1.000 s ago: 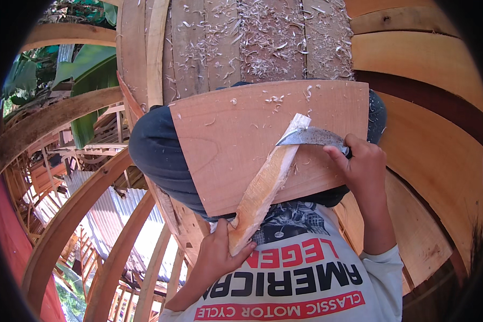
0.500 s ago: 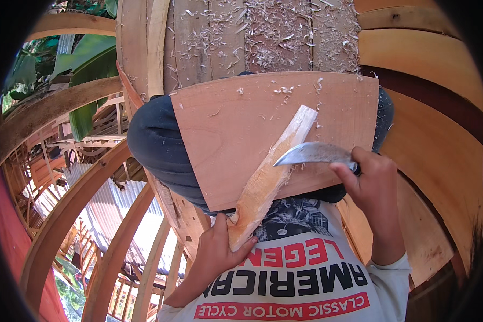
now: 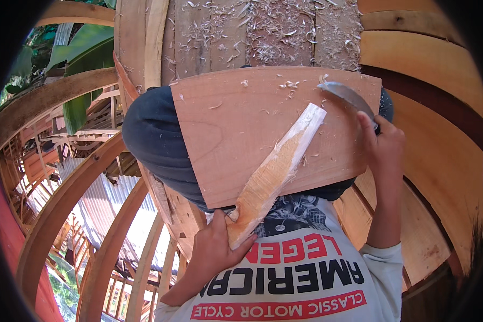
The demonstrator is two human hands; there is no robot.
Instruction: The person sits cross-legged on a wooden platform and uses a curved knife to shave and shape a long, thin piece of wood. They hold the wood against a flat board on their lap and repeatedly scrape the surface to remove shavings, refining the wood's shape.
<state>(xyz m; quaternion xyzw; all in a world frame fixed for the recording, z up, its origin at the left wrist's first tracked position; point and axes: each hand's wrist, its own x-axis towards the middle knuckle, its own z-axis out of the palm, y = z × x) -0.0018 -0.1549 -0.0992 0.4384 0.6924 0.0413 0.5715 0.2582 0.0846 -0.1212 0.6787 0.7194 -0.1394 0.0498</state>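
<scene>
A: Biggest thing?
B: Board (image 3: 220, 161) is lying across the person's legs (image 3: 155, 142).
A: And the stick (image 3: 273, 172)?
B: Slanting over the board, the left hand (image 3: 220, 247) pinching its near end.
A: Right hand (image 3: 383, 142)?
B: Gripping the knife (image 3: 346, 92); blade is hanging over the board's far right, apart from the stick.
A: Smallest?
B: Shavings (image 3: 290, 85), dotting the board.

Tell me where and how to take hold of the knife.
By its dark handle, probably coming from the right, where the right hand grips it: the curved blade points up and left, away from that side.
</scene>
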